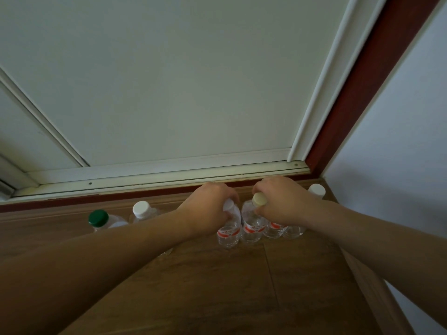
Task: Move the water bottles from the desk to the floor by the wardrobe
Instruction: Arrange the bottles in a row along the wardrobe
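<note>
Your left hand (pixel 210 206) is closed down over the top of a red-labelled bottle (pixel 228 234), and your fingers hide its cap. Your right hand (pixel 283 204) grips the neck of the cream-capped bottle (pixel 250 224), with the cap showing between thumb and fingers. Both bottles are clear and stand upright on the wooden floor (pixel 217 286), side by side and touching or very nearly so.

Just right of the cream-capped bottle stands a second red-labelled bottle (pixel 273 230). Its top lies under your right hand, and it cannot be told whether you are holding it. Beyond it, in the corner, stands the corner white-capped bottle (pixel 316 189), partly crossed by your right wrist.

To the left, apart from the held pair, stand the left white-capped bottle (pixel 141 209) and the green-capped bottle (pixel 98 217). Your left forearm covers their lower parts.

All the bottles form one row along the red-brown frame (pixel 145 193) at the foot of the wardrobe. Its white sliding door (pixel 169 81) rises directly behind them. A pale wall (pixel 399 141) closes the corner on the right.
</note>
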Motion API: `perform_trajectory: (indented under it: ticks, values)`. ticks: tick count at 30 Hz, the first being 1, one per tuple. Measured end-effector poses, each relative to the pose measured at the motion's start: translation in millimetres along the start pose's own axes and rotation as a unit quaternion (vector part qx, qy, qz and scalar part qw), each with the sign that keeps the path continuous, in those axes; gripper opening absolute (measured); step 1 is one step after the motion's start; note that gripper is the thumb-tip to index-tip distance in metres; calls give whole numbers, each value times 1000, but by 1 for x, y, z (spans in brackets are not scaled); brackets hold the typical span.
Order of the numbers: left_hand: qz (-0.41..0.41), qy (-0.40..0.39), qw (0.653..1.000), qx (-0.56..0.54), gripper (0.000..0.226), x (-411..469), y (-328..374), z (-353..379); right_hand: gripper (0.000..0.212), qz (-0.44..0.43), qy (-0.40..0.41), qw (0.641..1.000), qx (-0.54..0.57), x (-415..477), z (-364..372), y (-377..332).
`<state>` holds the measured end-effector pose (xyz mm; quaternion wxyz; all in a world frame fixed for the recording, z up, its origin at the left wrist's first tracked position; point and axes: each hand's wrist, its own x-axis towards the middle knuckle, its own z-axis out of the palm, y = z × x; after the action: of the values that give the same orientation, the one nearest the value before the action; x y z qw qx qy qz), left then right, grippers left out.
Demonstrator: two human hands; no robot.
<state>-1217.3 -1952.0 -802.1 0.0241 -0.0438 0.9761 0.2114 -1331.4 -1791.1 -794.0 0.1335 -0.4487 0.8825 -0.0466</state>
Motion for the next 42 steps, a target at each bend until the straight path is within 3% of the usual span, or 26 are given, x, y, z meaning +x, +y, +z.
perform_trajectory:
  ticks: [25,42]
  values:
    - [1,8,1000,-6,42,3,-7,9,26,-22,13,999,22,0,-1,3]
    - [0,21,1000,5,32,4,-8,9,26,-19,4,1000,5,-1,-3,2]
